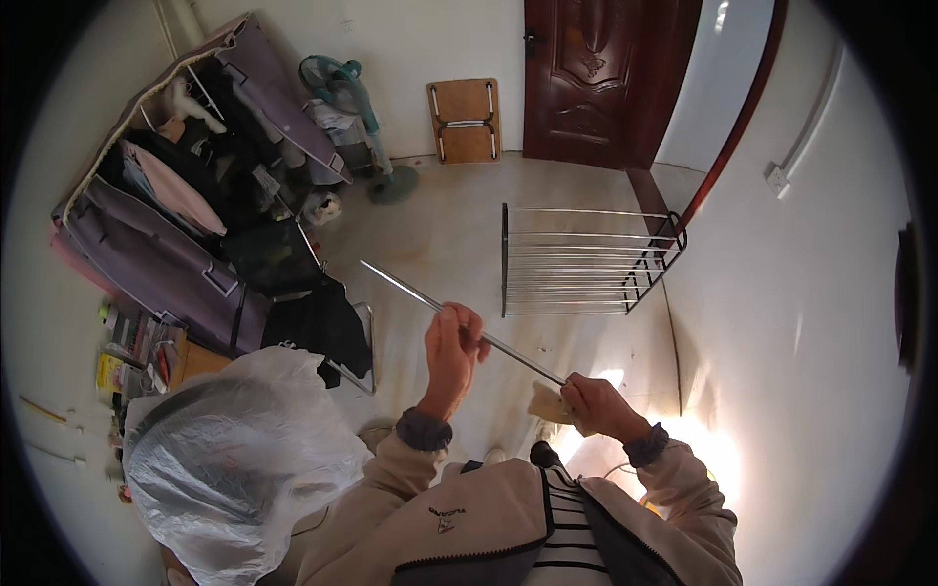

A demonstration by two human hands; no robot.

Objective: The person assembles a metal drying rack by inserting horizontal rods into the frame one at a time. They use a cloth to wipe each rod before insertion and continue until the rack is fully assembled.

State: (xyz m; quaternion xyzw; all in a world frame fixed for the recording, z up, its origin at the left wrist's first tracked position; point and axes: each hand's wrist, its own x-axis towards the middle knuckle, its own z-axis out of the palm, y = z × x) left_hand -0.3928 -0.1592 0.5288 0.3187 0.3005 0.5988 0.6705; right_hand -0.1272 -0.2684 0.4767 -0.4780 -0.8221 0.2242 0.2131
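A thin, shiny metal rod [518,358] slants across in front of me, its far end up to the left. My left hand [455,350] is closed around it near the middle. Lower down and to the right, my right hand [596,403] grips the near end. A pale yellowish piece, perhaps a cloth [550,402], shows beside the right hand's fingers; whether that hand holds it too is unclear. Beyond the hands, on the floor, stands a rack [505,259] of metal bars between black end frames. It is apart from the rod.
To my left, a plastic-covered object [244,459] stands near a black folding chair [318,327]. Farther back are a purple fabric wardrobe [147,259] full of clothes and a green fan [371,127]. A folded wooden stool [464,100] leans on the wall near a dark red door [596,88].
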